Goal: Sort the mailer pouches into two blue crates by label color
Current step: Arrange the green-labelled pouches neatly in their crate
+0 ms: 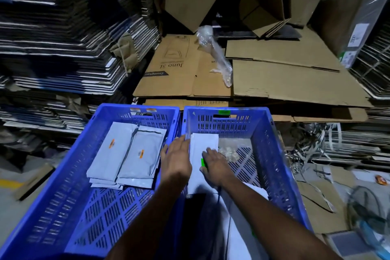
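Observation:
Two blue crates stand side by side in front of me. The left crate (63,192) has orange tags on its far rim and holds several grey mailer pouches (128,154) with orange labels. The right crate (274,154) has a green tag on its far rim and holds a white pouch (202,145) with a green label. My left hand (176,159) lies flat with straight fingers against this pouch's left edge. My right hand (213,165) rests flat on the pouch, partly covering the green label. More white pouches (253,192) lie under my right forearm.
Crumpled clear plastic (229,151) lies in the right crate beside the pouch. Flattened cardboard sheets (285,78) are stacked behind the crates, and piles of dark folded cartons (52,48) rise at the left. Loose strapping and cables (358,202) clutter the floor at the right.

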Tool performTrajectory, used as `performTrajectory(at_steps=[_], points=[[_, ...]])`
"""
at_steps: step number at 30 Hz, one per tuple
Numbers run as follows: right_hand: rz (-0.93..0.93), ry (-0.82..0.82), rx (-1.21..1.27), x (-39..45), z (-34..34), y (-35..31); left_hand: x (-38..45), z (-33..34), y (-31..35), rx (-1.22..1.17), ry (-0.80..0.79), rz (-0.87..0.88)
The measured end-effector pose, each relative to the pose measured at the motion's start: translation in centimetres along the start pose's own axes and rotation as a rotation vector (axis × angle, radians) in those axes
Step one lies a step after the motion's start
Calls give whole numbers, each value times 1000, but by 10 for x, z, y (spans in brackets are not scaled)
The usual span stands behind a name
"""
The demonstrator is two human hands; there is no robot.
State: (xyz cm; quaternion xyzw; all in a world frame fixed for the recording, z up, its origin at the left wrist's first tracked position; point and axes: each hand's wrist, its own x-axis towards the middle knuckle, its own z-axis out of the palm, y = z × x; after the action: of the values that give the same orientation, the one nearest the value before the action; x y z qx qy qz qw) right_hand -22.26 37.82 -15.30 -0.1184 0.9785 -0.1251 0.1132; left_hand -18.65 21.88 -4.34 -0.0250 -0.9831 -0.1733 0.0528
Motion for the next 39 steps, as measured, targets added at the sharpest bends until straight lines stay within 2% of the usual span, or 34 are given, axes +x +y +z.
performTrajectory(at_steps=[4, 9, 12, 14, 16, 18, 19, 21, 24, 26, 29, 34, 39], points=[[-42, -154, -7, 16, 7, -19, 6, 1, -3, -22, -44, -15], [-106, -283, -94, 42, 7, -15, 11, 1, -16, -74, 1, 43], [-100, -284, -138, 45, 5, -18, 8, -1, -15, -94, 14, 57], [-107, -275, -58, 41, 0, -16, 8, 0, -15, -101, 15, 58], [-107, -207, 112, 30, -10, -7, 7, 5, -16, -15, 44, 128], [-38, -49, 244, 12, -26, 5, 4, 12, -11, 116, 87, 237], [21, 54, 282, -1, -35, 10, -1, 13, -4, 170, 61, 289], [153, 219, 319, -32, -52, 20, -20, 16, 20, 180, -94, 301], [322, 302, 335, -85, -69, 25, -51, 29, 52, 89, -424, 85], [362, 379, 373, -121, -71, 21, -70, 35, 62, 25, -595, -2], [388, 474, 469, -160, -65, 9, -94, 41, 68, -275, -847, -227], [424, 601, 562, -177, -54, 2, -99, 52, 65, -407, -885, -463], [384, 702, 535, -176, -60, -2, -107, 47, 66, -455, -914, -425]])
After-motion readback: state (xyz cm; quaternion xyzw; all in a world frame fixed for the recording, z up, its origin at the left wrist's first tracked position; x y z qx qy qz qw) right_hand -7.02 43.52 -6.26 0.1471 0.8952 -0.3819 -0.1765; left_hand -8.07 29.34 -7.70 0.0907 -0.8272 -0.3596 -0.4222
